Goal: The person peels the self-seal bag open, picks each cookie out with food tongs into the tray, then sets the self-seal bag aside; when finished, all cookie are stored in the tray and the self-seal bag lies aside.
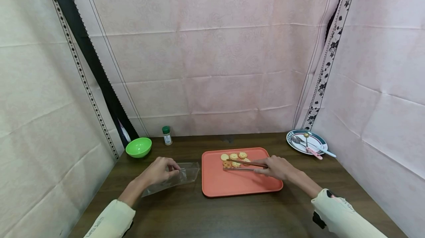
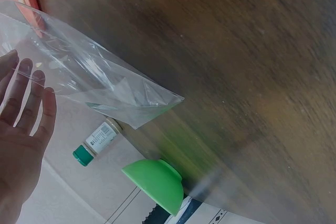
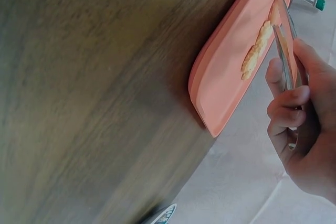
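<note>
My left hand pinches the upper edge of a clear plastic bag between thumb and fingers, left of the tray. The bag hangs slanted with its corner pointing away from the hand in the left wrist view. With bent fingers my right hand grips metal tongs. The two tong arms are spread apart, their tips over the left part of the cookies. Several round, pale golden cookies lie grouped in the upper middle of a coral-pink tray.
A green bowl and a small green-capped shaker bottle stand at the back left. At the back right, a rimmed plate carries a spoon, a fork and another light-handled utensil. Pale cloth hangs around the brown wooden table.
</note>
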`<state>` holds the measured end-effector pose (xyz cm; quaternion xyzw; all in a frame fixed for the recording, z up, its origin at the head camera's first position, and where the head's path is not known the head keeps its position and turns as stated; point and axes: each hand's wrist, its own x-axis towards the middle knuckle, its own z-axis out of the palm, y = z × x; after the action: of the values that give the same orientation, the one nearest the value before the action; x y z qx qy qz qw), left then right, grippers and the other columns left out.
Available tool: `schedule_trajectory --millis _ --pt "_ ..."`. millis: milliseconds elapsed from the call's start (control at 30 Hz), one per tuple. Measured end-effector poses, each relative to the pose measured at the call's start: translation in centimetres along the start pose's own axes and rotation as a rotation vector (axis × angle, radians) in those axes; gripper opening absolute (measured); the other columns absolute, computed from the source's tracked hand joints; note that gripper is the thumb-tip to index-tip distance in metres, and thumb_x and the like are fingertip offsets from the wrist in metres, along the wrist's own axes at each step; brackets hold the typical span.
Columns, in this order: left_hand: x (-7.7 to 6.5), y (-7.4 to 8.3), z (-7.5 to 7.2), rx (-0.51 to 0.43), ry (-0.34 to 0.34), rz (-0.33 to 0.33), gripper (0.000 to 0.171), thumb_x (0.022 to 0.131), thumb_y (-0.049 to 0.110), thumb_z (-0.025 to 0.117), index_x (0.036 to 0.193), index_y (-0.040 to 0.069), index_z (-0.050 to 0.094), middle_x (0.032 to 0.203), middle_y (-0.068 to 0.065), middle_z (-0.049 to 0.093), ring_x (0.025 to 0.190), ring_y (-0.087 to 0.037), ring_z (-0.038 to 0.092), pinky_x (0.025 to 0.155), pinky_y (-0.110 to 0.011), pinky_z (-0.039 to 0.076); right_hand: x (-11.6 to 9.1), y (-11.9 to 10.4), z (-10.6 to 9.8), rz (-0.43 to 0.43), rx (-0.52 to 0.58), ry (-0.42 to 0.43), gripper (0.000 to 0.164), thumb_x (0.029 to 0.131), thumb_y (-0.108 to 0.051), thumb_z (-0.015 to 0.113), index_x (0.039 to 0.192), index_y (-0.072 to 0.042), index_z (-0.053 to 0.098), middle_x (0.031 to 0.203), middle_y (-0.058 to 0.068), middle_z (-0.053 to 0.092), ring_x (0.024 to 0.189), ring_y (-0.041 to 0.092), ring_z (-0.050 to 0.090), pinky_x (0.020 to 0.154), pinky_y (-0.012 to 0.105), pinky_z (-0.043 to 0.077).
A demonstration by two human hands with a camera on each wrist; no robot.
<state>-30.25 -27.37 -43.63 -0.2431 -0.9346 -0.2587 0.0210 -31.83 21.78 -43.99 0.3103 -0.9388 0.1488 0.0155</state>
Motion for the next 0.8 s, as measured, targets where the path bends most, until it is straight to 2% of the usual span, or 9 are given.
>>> schedule_trajectory --millis 233,333,433,633,800 --pt "0.0 0.0 0.1 -0.011 -0.01 0.003 0.008 0.094 0.012 0.078 0.099 0.018 0.08 0.086 0.009 0.067 0.076 -0.018 0.061 0.058 -0.027 0.052 -0.2 0.0 -0.3 0.016 0.05 0.013 0.048 0.102 -0.05 0.062 0.142 -0.022 0.066 0.073 -0.008 0.07 0.06 -0.001 0.057 0.062 0.035 0.049" --pt "0.0 0.0 0.2 -0.011 -0.014 -0.001 0.007 0.095 0.013 0.077 0.099 0.018 0.08 0.086 0.009 0.067 0.076 -0.018 0.062 0.058 -0.027 0.052 -0.2 -0.1 -0.5 0.024 0.044 0.035 0.048 0.102 -0.051 0.062 0.14 -0.022 0.068 0.074 -0.008 0.072 0.062 -0.002 0.059 0.064 0.037 0.051" --pt "-0.1 0.0 0.3 -0.003 -0.021 -0.003 0.007 0.095 0.013 0.078 0.1 0.017 0.08 0.087 0.008 0.068 0.077 -0.017 0.061 0.059 -0.027 0.052 -0.4 -0.1 -0.8 0.05 0.047 0.049 0.051 0.102 -0.053 0.061 0.14 -0.02 0.068 0.073 -0.007 0.072 0.061 0.0 0.059 0.062 0.036 0.05" --pt "-0.2 -0.1 0.5 0.029 -0.017 0.009 0.007 0.094 0.014 0.078 0.1 0.016 0.08 0.089 0.01 0.069 0.077 -0.012 0.06 0.062 -0.025 0.051 -1.0 0.7 -1.2 0.101 0.048 0.096 0.052 0.101 -0.051 0.063 0.142 -0.018 0.066 0.07 -0.008 0.069 0.055 0.003 0.053 0.054 0.028 0.038" --pt "-0.3 -0.2 0.6 0.03 -0.015 0.014 0.006 0.095 0.014 0.078 0.1 0.016 0.08 0.089 0.011 0.069 0.077 -0.012 0.061 0.063 -0.025 0.052 -1.9 1.7 -1.3 0.127 0.004 0.177 0.05 0.1 -0.047 0.067 0.141 -0.02 0.066 0.064 -0.008 0.056 0.054 0.006 0.044 0.052 0.028 0.034"
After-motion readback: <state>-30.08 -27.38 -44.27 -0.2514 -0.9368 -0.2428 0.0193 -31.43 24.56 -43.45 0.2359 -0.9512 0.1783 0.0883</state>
